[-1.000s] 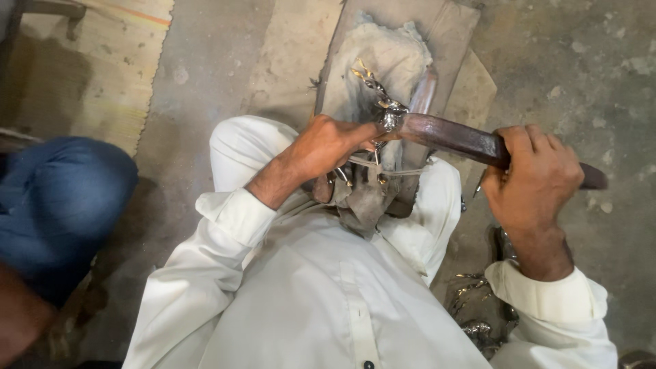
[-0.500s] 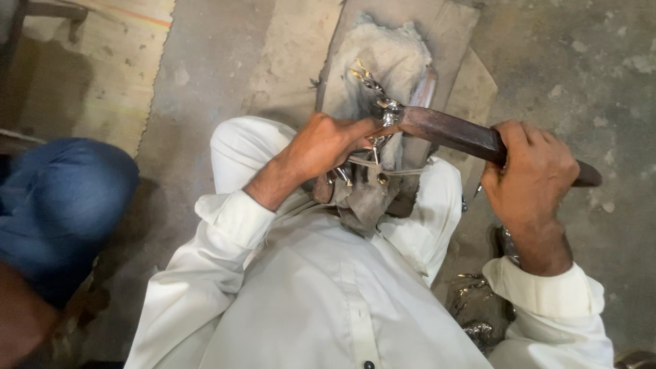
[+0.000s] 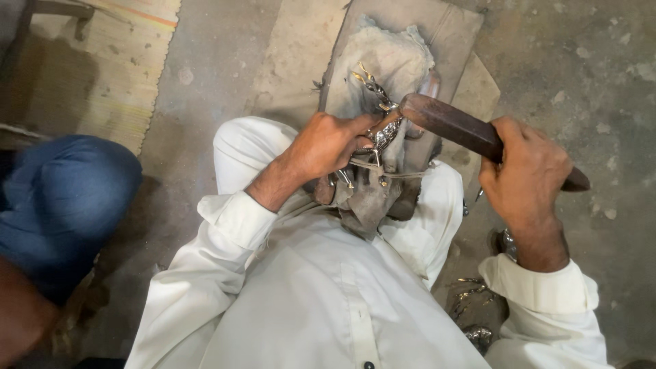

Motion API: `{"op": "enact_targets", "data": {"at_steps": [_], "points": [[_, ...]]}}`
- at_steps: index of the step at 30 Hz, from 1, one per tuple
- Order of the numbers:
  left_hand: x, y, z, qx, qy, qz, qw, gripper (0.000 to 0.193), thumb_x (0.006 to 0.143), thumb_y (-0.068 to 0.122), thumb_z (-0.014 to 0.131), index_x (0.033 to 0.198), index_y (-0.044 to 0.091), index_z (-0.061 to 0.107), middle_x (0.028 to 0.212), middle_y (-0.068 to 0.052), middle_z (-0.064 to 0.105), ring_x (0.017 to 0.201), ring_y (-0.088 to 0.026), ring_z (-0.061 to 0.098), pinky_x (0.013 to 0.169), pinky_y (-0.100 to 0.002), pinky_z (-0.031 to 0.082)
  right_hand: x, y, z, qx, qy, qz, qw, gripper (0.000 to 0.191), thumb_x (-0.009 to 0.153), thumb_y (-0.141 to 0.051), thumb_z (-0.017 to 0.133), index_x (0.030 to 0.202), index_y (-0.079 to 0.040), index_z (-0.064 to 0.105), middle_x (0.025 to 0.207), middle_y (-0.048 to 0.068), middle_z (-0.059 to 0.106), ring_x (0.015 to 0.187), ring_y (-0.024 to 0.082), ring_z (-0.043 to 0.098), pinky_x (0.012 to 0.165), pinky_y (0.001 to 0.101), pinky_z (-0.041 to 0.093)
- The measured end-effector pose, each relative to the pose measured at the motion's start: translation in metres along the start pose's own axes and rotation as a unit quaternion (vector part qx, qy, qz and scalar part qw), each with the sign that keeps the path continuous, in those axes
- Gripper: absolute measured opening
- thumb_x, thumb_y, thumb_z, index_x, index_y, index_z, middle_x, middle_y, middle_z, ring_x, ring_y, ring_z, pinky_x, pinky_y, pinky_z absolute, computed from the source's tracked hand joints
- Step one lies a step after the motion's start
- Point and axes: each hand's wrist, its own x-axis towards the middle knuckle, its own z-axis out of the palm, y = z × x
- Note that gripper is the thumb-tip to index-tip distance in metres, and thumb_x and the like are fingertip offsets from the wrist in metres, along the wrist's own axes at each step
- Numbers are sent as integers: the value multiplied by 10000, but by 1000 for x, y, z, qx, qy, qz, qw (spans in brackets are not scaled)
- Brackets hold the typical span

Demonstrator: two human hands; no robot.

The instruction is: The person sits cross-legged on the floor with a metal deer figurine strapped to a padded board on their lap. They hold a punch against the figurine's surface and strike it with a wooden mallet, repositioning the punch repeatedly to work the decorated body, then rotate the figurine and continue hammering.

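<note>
Head view: the left hand (image 3: 328, 145) is closed around a small silvery metal figurine (image 3: 380, 123) with thin antler-like prongs, holding it against a grey cloth pad (image 3: 389, 65) that rests on a board (image 3: 437, 27) just beyond the person's knees. The right hand (image 3: 526, 179) is wrapped fully around a long dark wooden tool (image 3: 458, 128), its far end touching the figurine. The step looks like rubbing or burnishing (similar shiny pieces (image 3: 471, 295) lie on the floor, near right). The next stroke calls for steady pressure and a firm left grip.
</note>
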Motion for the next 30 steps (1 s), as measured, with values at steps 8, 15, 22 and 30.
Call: {"op": "enact_targets", "data": {"at_steps": [8, 15, 22, 30], "points": [[-11, -10, 0, -116, 101, -11, 988, 287, 959, 75, 789, 1205, 59, 642, 936, -137, 757, 836, -286, 750, 697, -360, 598, 4, -1, 8, -44, -107, -26, 993, 343, 753, -75, 766, 1081, -110, 675, 914, 129, 704, 879, 384, 687, 723, 488, 496], [-36, -43, -20, -382, 177, -206, 883, 351, 955, -4, 750, 1263, -12, 581, 853, -58, 748, 787, -76, 737, 671, -230, 617, -24, 10, 65, 299, -243, 207, 899, 374, 874, -217, 815, 1185, -85, 656, 878, 72, 649, 797, 152, 601, 726, 306, 497], [-23, -48, -13, -396, 131, -153, 896, 349, 951, -37, 742, 1274, -14, 612, 888, -52, 748, 792, -81, 724, 686, -230, 607, -31, 21, 102, 494, -274, 178, 806, 369, 854, -127, 801, 1179, -50, 643, 982, -49, 655, 902, 45, 577, 798, 228, 489], [-9, -29, -16, -222, 61, -104, 968, 333, 938, 30, 762, 1243, 25, 629, 871, -112, 803, 813, -113, 780, 724, -278, 597, 16, 7, 62, 356, -222, 129, 899, 371, 858, -228, 816, 1133, -45, 648, 844, -31, 613, 754, 60, 553, 669, 256, 472]]}}
